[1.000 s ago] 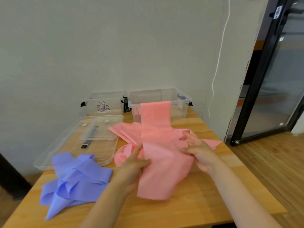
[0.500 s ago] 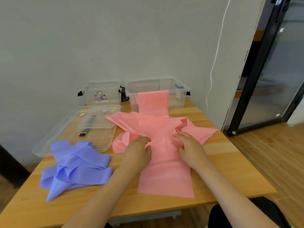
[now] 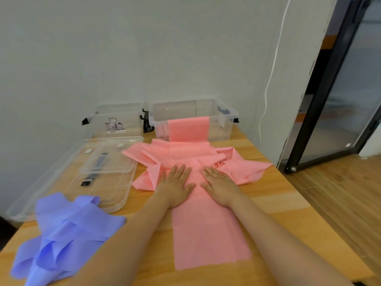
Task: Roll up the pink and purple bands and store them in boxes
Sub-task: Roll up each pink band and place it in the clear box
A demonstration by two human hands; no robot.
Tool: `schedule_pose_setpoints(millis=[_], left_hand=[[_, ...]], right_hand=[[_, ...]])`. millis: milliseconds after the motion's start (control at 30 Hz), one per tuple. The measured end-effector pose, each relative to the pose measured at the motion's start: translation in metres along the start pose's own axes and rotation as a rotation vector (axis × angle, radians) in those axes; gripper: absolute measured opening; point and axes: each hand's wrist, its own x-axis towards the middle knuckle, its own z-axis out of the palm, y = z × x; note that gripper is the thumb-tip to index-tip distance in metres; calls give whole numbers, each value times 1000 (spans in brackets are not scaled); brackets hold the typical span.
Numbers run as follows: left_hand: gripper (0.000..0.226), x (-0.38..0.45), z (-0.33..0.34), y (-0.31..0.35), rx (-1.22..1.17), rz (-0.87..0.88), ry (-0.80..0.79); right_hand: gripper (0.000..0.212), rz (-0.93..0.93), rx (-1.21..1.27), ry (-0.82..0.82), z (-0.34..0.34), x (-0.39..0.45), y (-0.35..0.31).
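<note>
Both palms flat, fingers straight: left hand, right hand pressed on pink band, frame centre. Nothing gripped. Risk: crumpled folds above hands rolled in, roll skewed; far end draped over clear box dragged.

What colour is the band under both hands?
Pink; the band shows best in the head view, the only one.

both hands on band, boxes behind, lids left

Soft, even daylight, faint shadows, slight overall blur, and wide-angle bending toward the edges.
</note>
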Motion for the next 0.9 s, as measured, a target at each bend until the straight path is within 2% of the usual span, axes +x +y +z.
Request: schedule_pose_setpoints(millis=[67,133,200,233,300,400,500,533,600,667,800,867,900], left_hand=[[62,3,-5,1,10,-17,17],[62,-11,-11,9,-16,3,157],[55,-42,-11,20,-62,145,361],[51,-63,-6,23,-103,241,403],[49,-106,7,30,-156,352,333],[72,-140,15,36,-31,306,139],[96,-145,11,39,-70,315,55],[98,-146,13,38,-97,339,70],[90,-154,16,35,-154,382,214],[65,-168,22,34,-286,410,274],[44,-176,29,34,-347,403,387],[30,-172,29,38,-316,388,451],[26,-171,27,40,-301,373,477]], right_hand=[[56,-7,28,64,-5,-1,-3],[55,-37,94,210,-8,-18,-6],[48,-57,222,343,-7,-53,-9],[48,-62,275,346,-6,-75,-12],[59,-98,342,227,-3,-114,-20],[80,-195,173,31,5,-144,-23],[65,-189,115,-45,1,-149,-23],[69,-190,128,-50,1,-152,-22],[86,-217,154,-40,4,-158,-20],[92,-215,205,-23,5,-167,-20],[50,-218,235,79,7,-173,-23],[43,-230,228,149,10,-174,-25],[47,-228,229,156,11,-174,-26]])
